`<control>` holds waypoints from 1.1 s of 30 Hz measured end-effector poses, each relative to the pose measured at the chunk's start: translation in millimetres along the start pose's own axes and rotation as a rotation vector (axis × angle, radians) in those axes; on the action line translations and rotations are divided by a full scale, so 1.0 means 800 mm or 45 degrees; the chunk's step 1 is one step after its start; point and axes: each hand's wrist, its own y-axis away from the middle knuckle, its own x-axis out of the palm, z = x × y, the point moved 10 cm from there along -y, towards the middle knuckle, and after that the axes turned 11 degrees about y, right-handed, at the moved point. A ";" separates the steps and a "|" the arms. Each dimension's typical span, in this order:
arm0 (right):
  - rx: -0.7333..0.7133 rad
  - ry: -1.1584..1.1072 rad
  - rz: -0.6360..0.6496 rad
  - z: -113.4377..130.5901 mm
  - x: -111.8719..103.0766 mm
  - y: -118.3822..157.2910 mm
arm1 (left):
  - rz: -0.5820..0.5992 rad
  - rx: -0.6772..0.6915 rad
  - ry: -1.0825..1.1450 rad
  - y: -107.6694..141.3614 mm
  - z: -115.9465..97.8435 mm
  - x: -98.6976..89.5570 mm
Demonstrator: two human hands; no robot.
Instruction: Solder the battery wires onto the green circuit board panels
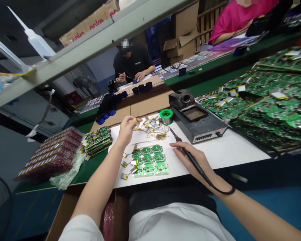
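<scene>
My right hand [194, 157] is wrapped around a soldering iron [188, 152], its tip pointing up and left toward the solder. My left hand [126, 130] reaches over the white work sheet with its fingers pinched on a small battery [135, 123], mostly hidden by the fingertips. Just beyond lies a pile of small silver batteries [154, 124] with thin wires. A green spool of solder [166, 116] stands beside the pile. Between my forearms rests a panel of round green circuit boards [150, 160]. Several batteries [124, 164] lie along its left edge.
A soldering station [197, 117] stands right of the spool. Stacked circuit boards [278, 110] fill the right side; a smaller stack [97, 140] and packed batteries [52, 154] sit left. A metal shelf bar [90, 43] crosses above. A person [132, 63] works opposite, beyond cardboard [140, 100].
</scene>
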 end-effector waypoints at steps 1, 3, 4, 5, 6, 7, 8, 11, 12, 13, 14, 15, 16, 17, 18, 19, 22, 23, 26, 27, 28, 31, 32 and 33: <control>-0.007 0.008 -0.010 0.001 0.000 0.000 | 0.007 -0.015 0.079 0.012 -0.006 0.002; -0.021 0.023 -0.019 0.002 -0.001 -0.001 | 0.049 -0.067 0.212 0.040 -0.017 0.012; -0.027 0.030 -0.020 0.003 -0.001 -0.002 | 0.073 -0.096 0.263 0.054 -0.021 0.017; -0.032 0.037 -0.018 0.005 0.000 -0.003 | 0.097 -0.126 0.305 0.068 -0.023 0.023; -0.033 0.044 -0.017 0.006 -0.001 -0.004 | 0.118 -0.152 0.339 0.082 -0.024 0.029; -0.030 0.051 -0.015 0.008 -0.001 -0.006 | 0.133 -0.176 0.366 0.095 -0.024 0.035; -0.021 0.058 -0.013 0.011 -0.002 -0.007 | 0.144 -0.197 0.389 0.107 -0.022 0.040; 0.025 0.059 -0.024 0.026 -0.006 -0.011 | 0.159 -0.258 0.425 0.139 -0.014 0.054; 0.042 0.046 -0.025 0.033 -0.006 -0.012 | 0.165 -0.273 0.411 0.148 -0.012 0.058; 0.056 0.024 -0.019 0.041 -0.006 -0.014 | 0.178 -0.285 0.379 0.157 -0.010 0.062; 0.064 -0.006 -0.005 0.050 -0.004 -0.016 | 0.197 -0.296 0.337 0.164 -0.008 0.066; 0.066 -0.041 0.019 0.058 -0.001 -0.018 | 0.218 -0.309 0.291 0.170 -0.007 0.069; 0.064 -0.078 0.050 0.066 0.003 -0.020 | 0.242 -0.323 0.251 0.175 -0.005 0.072; 0.058 -0.111 0.079 0.073 0.007 -0.022 | 0.260 -0.341 0.225 0.179 -0.004 0.074; 0.054 -0.137 0.105 0.077 0.010 -0.022 | 0.273 -0.359 0.217 0.181 -0.002 0.074; 0.049 -0.156 0.120 0.080 0.012 -0.022 | 0.283 -0.373 0.216 0.183 0.000 0.074; 0.028 -0.164 0.142 0.081 0.012 -0.017 | 0.330 -0.387 0.198 0.186 0.003 0.074; 0.018 -0.148 0.156 0.081 0.012 -0.014 | 0.352 -0.390 0.186 0.187 0.004 0.075; 0.006 -0.097 0.249 0.079 0.018 -0.006 | 0.388 -0.403 0.161 0.188 0.008 0.076; 0.008 -0.097 0.279 0.080 0.021 -0.004 | 0.386 -0.408 0.160 0.188 0.009 0.075; 0.015 -0.102 0.298 0.080 0.024 -0.003 | 0.378 -0.414 0.161 0.188 0.011 0.074; 0.050 -0.077 0.285 0.081 0.026 -0.003 | 0.344 -0.443 0.135 0.187 0.015 0.070; 0.061 -0.052 0.270 0.081 0.026 -0.004 | 0.336 -0.449 0.114 0.187 0.016 0.069; 0.069 -0.031 0.263 0.081 0.026 -0.004 | 0.330 -0.453 0.089 0.187 0.016 0.068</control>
